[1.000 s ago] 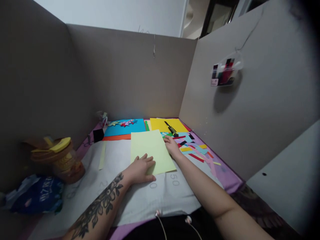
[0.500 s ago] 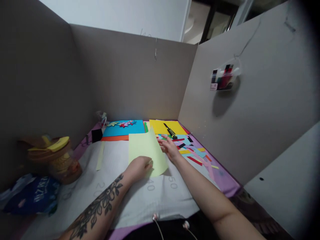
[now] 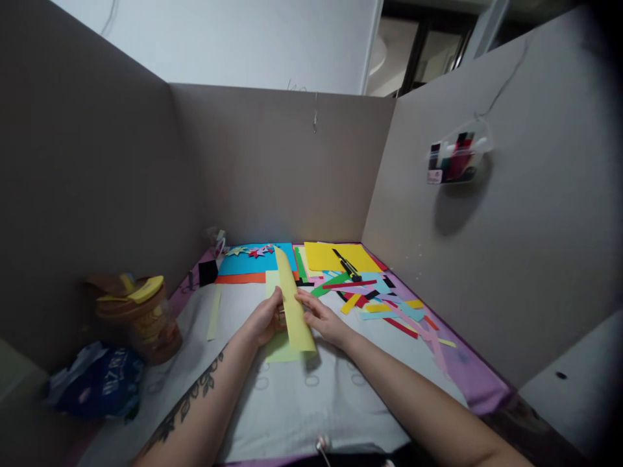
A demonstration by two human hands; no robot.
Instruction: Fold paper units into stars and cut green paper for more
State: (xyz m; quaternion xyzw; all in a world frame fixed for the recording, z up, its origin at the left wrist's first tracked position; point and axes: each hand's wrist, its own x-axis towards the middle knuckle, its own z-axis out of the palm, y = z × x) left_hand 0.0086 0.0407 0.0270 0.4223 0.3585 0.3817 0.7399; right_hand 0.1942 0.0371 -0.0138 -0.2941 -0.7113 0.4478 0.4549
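Desk: covered in purple cloth, wrinkled at the right edge, with a white cloth over much of it; faint pencilled numbers show on the white
Panels: plain, matte grey, standing behind the desk and at both sides
Room: pale wall above the back panel, dark-framed glass at upper right
Sheet: pale yellow-green, plain, smooth; on the white cloth at the middle of the desk, its left part flat, its right part raised and curled over in a tall, narrow bend
Left hand: grasping the curled part of the sheet from the left, fingers bent
Right hand: grasping the same curl from the right, fingers slightly spread
Strips: thin coloured paper, red, pink, blue, yellow, green and black, loosely crossed right of the sheet
Strip: pale green, straight, alone left of the sheet
Blue paper: flat at the back, small spiky paper stars on it
Yellow paper: flat at back right, black cutter lying across it
Tub: rounded, brown, yellow on its top
Bag: blue, crumpled, near the tub
Holder: clear, hanging at the right panel
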